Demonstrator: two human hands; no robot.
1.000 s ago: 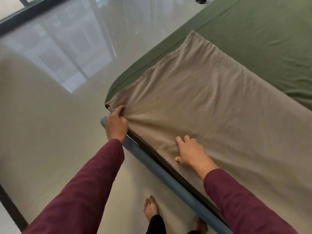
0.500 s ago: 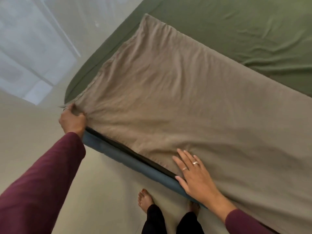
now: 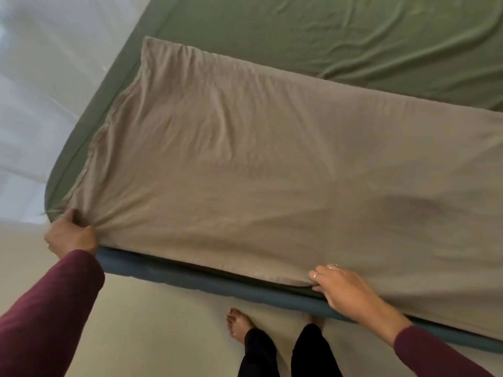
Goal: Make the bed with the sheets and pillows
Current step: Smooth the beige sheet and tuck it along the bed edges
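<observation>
Glossy pale floor beside a blue bed frame

The floor (image 3: 168,330) is smooth and beige, without visible pattern. Toward the upper left it turns bright white, where blurred daylight reflections (image 3: 49,85) lie across it in broad bands. A padded blue bed frame (image 3: 206,284) runs along the near edge, low against the floor.

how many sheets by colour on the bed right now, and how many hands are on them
Beige sheet: 1, lying over the green one
Green sheet: 1, covering the mattress
Hands on the beige sheet: 2, the left hand bunching its corner, the right hand at its near edge
Total: 2 sheets, 2 hands
</observation>
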